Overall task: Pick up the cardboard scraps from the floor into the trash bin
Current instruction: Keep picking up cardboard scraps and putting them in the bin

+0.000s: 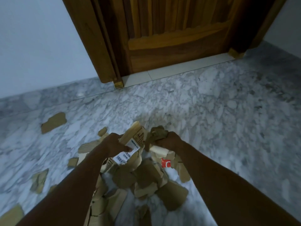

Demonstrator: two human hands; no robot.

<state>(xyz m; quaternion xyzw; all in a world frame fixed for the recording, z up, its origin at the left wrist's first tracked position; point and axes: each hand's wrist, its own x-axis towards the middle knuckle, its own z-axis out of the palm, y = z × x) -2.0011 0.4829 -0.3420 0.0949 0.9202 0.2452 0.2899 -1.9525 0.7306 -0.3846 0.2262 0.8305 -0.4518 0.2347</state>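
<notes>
Over the marble floor, head view: a stiff, flat labelled scrap is gripped by the left hand, long axis tilted up and away; a crumpled wad is clenched in the right hand. A torn matte pile lies just below both; strays are nearer the left. No bin is seen.

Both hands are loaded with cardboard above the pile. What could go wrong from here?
The right hand bunches several crumpled brown cardboard scraps; a loose one may drop back onto the heap of torn cardboard.
The left hand holds the tall brown cardboard piece with a white barcode label; it sticks up past the grip and could tip out.
No trash bin is in view, and the flat brown scrap far left is easily missed.
</notes>
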